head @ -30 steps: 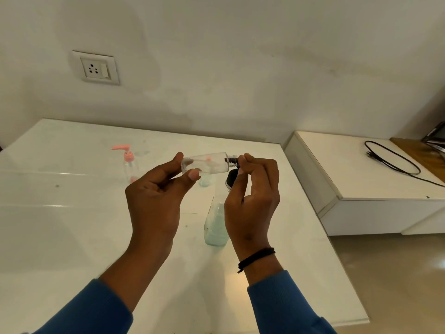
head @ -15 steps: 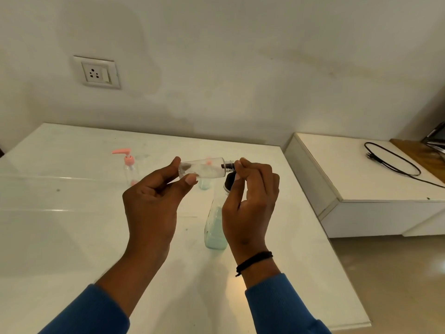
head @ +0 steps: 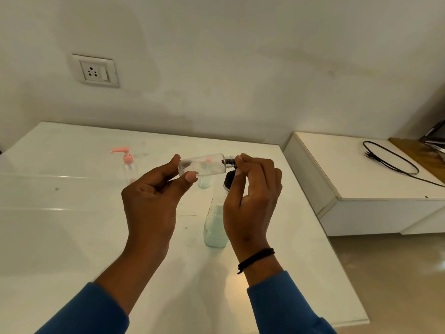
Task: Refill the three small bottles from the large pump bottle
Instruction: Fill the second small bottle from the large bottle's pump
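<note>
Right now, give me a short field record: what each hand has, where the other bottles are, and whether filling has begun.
left hand: holds small clear bottle sideways, by its base
right hand: pinches dark cap at its neck
large bottle: upright on table, pale liquid inside, partly behind right hand
pink pump bottle: upright, far left
third small bottle: behind held bottle, mostly hidden
filling: none visible

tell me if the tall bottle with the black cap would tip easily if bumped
Probably yes: the tall bottle is narrow and stands upright on a glossy table. Its pale liquid seems to sit low, which may steady it somewhat. The right hand hovers close in front.
</note>
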`<state>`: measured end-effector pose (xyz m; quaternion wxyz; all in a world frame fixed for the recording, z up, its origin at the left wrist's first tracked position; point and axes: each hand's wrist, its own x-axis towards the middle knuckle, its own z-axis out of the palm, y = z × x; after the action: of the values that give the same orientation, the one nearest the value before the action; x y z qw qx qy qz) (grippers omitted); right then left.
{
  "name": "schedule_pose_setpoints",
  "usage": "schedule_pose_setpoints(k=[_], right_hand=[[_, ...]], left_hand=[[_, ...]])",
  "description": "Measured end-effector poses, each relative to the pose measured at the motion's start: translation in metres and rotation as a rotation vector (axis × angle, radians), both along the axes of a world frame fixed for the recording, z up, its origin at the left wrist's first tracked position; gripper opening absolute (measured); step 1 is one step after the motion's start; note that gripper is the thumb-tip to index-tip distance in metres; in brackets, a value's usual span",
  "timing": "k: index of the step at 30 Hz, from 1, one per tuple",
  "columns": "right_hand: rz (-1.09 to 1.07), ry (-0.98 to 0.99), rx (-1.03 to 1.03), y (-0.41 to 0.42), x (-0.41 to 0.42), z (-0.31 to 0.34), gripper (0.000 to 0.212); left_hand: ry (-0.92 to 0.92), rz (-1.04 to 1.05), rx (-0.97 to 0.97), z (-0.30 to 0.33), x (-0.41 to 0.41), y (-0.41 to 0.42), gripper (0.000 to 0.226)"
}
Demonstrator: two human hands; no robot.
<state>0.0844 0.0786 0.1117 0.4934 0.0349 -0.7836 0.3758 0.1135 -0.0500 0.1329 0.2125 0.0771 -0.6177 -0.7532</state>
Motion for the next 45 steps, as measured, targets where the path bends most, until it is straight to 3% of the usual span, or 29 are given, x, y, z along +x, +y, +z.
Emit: schedule_pose_setpoints(k=[45], right_hand=[[-0.006,-0.013,-0.034,-0.004,0.002,0.001,0.023]], left_hand=[[0.003,-0.004,-0.006,0.003,0.002,-0.001,0.035]])
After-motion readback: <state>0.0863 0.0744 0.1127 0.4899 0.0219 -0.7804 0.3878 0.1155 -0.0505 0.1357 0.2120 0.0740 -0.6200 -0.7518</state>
